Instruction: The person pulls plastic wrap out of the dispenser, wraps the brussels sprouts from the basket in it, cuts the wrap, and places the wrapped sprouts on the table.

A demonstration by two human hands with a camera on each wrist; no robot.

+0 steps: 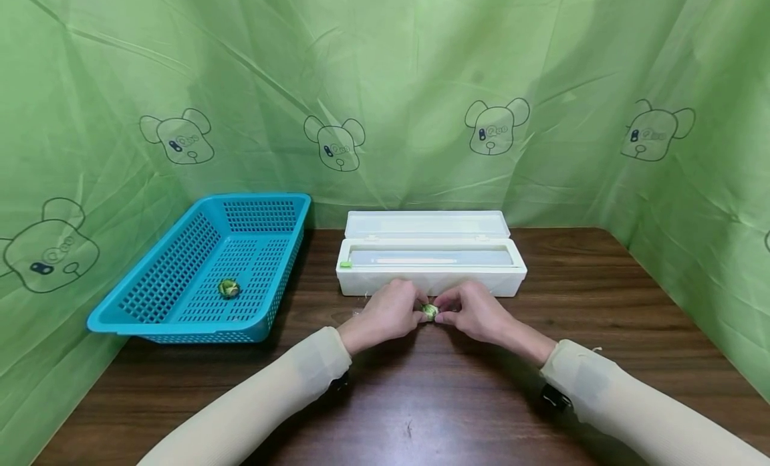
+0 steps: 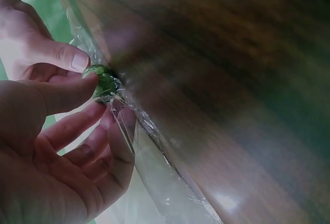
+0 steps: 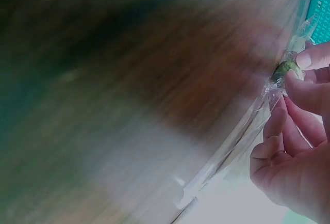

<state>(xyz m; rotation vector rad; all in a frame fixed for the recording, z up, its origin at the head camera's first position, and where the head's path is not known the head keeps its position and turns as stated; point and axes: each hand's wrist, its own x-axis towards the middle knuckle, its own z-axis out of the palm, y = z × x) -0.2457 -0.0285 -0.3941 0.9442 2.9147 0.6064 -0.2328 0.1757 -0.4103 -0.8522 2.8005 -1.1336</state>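
Note:
A small green Brussels sprout [image 1: 430, 312] lies between my two hands, just in front of the white cling film box [image 1: 430, 281]. My left hand [image 1: 391, 310] pinches it from the left with thumb and fingers, and my right hand [image 1: 475, 312] pinches it from the right. Clear cling film [image 2: 165, 182] is gathered around the sprout [image 2: 105, 83] and trails off to both sides in a crumpled strip. In the right wrist view the film [image 3: 232, 154] runs along beneath my curled fingers. How fully the film covers the sprout is hard to tell.
To the left stands a blue plastic basket [image 1: 283, 265] with another Brussels sprout [image 1: 228, 289] inside. The film box has its lid [image 1: 427, 224] raised and a green slider [image 1: 345, 264] at its left end. Green curtains [image 1: 409, 65] enclose the brown wooden table [image 1: 433, 412].

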